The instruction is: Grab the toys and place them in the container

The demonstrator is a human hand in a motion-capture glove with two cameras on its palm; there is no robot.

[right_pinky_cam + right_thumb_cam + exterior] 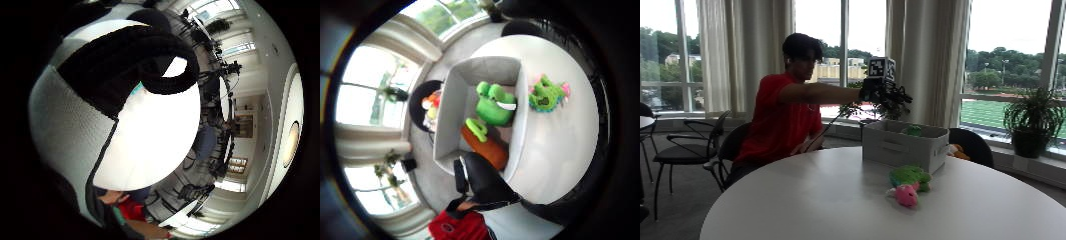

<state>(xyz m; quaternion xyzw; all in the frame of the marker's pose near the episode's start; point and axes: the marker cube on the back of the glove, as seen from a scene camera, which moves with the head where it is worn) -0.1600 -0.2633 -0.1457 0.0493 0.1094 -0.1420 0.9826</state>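
My gloved right hand [883, 95] hangs in the air above the near end of the grey container [906, 145], fingers loosely spread and holding nothing. The thumb side palm view looks down into the container [522, 120]: a green frog toy [495, 105] and an orange toy with a green top [487, 145] lie inside, with my black thumb [485, 182] over the box's end. A green and pink plush toy [908, 182] lies on the white round table [806, 200] beside the container, apart from its wall [547, 95]. The little finger side palm view shows only the glove and the room.
A dark chair [971, 142] behind the container holds a few colourful things [431, 107]. More chairs [680, 145] stand at the left. A potted plant [1033, 120] sits on the window sill. Bare tabletop [560, 155] spreads around the plush toy.
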